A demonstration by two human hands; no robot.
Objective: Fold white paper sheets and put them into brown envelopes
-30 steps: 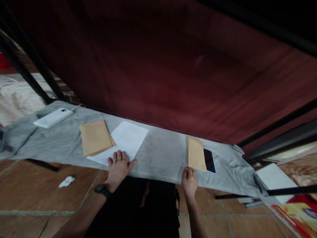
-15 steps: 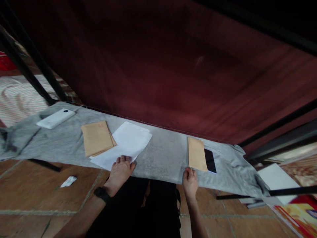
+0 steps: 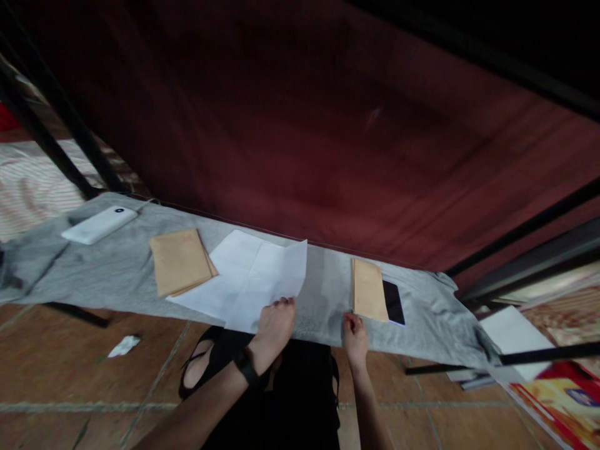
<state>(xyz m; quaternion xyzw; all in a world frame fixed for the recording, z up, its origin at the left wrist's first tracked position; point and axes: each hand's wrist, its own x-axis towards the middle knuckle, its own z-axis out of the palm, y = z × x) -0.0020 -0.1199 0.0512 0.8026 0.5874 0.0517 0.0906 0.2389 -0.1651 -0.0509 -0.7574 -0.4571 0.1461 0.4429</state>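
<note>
My left hand (image 3: 277,322), with a dark band at the wrist, is closed on the near right edge of a white paper sheet (image 3: 265,284). The sheet's right side curls up off the cloth. More white paper (image 3: 232,253) lies beneath it, partly under a stack of brown envelopes (image 3: 179,262) on the left. My right hand (image 3: 356,340) rests at the near edge, fingers curled, by the lower left corner of a second brown envelope stack (image 3: 369,290). Whatever its fingers may hold is hidden. A dark-screened phone (image 3: 394,303) lies partly under that stack.
Grey cloth (image 3: 323,281) covers the narrow surface. A white device (image 3: 100,225) with a cable lies at the far left. A dark red panel (image 3: 300,156) rises behind, with black metal bars at both sides. Crumpled white tissue (image 3: 124,345) is on the tiled floor.
My left hand has moved right, drawing a paper sheet rightward from the others and lifting its right edge. My right hand stays by the envelopes. The view has shifted slightly.
</note>
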